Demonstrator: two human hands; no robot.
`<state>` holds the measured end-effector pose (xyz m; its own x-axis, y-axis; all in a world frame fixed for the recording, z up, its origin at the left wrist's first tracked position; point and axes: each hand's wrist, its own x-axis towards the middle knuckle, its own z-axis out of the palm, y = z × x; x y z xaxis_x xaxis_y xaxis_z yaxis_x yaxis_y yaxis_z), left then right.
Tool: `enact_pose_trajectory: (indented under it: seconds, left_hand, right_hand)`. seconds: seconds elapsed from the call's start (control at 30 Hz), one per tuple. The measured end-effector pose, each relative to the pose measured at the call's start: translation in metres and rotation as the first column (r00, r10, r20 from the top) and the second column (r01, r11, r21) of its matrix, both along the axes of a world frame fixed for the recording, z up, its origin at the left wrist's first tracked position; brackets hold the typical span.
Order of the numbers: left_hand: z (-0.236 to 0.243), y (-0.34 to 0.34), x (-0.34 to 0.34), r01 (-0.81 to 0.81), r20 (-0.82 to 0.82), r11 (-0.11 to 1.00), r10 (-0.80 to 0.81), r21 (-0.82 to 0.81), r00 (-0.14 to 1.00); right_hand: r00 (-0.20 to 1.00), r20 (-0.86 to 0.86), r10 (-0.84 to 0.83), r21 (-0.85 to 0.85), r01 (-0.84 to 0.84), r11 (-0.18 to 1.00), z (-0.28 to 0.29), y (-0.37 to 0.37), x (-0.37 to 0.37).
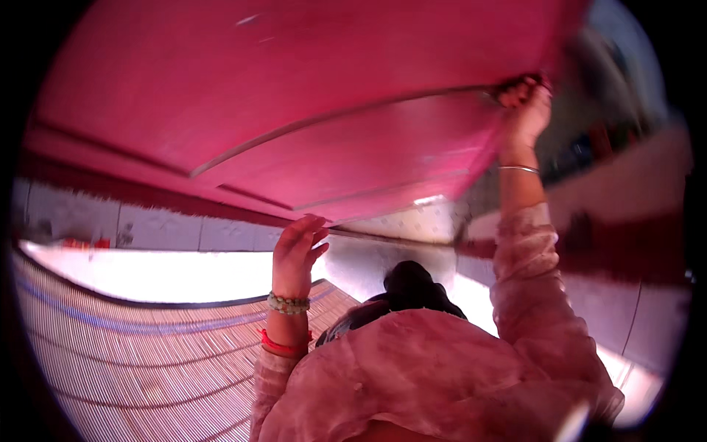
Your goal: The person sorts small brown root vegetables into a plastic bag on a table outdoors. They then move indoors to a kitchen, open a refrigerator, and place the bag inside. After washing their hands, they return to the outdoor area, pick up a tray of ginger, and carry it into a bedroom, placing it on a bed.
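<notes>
A large pink-red door (353, 140) with raised panel lines fills the upper part of the head view. My right hand (526, 107) is stretched up to its right edge, with the fingers curled around that edge beside a small dark fitting too blurred to name. In front of the lower part of the door, my left hand (298, 247) is raised. Its fingers are loosely bent and apart, holding nothing, with the tips close to the door's surface; whether they touch it I cannot tell.
A striped woven mat (147, 353) covers the floor at left. Pale patterned tiles (162, 228) run along the wall base. Beyond the door's right edge, a blurred space shows a dark red band (626, 243) and several small objects. Bright light falls on the floor.
</notes>
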<state>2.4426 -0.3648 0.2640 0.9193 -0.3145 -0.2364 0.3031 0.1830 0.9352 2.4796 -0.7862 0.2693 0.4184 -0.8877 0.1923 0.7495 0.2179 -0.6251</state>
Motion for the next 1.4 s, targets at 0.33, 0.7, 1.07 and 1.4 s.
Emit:
enact_pose_trajectory:
  seconds: [0.33, 0.7, 1.07, 1.4]
  left_hand:
    - [-0.03, -0.147, -0.118, 0.63, -0.121, 0.769, -0.639, -0.107, 0.759]
    - [-0.098, -0.228, -0.294, 0.936, -0.257, 0.337, -0.918, -0.101, 0.303]
    - [-0.07, -0.295, -0.407, 0.999, -0.274, -0.037, -0.961, -0.037, -0.046]
    - [-0.081, -0.335, -0.615, 0.902, -0.227, -0.407, -0.874, -0.146, -0.431]
  right_hand:
    - [0.995, -0.097, -0.002, -0.324, -0.029, 0.946, 0.038, 0.139, -0.201]
    - [0.927, -0.376, -0.007, -0.487, -0.191, 0.853, 0.012, 0.127, -0.314]
    - [0.591, -0.623, -0.512, 0.316, 0.789, 0.526, -0.09, 0.198, -0.761]
    - [0.277, -0.475, -0.835, 0.45, 0.892, 0.039, -0.117, 0.32, -0.896]
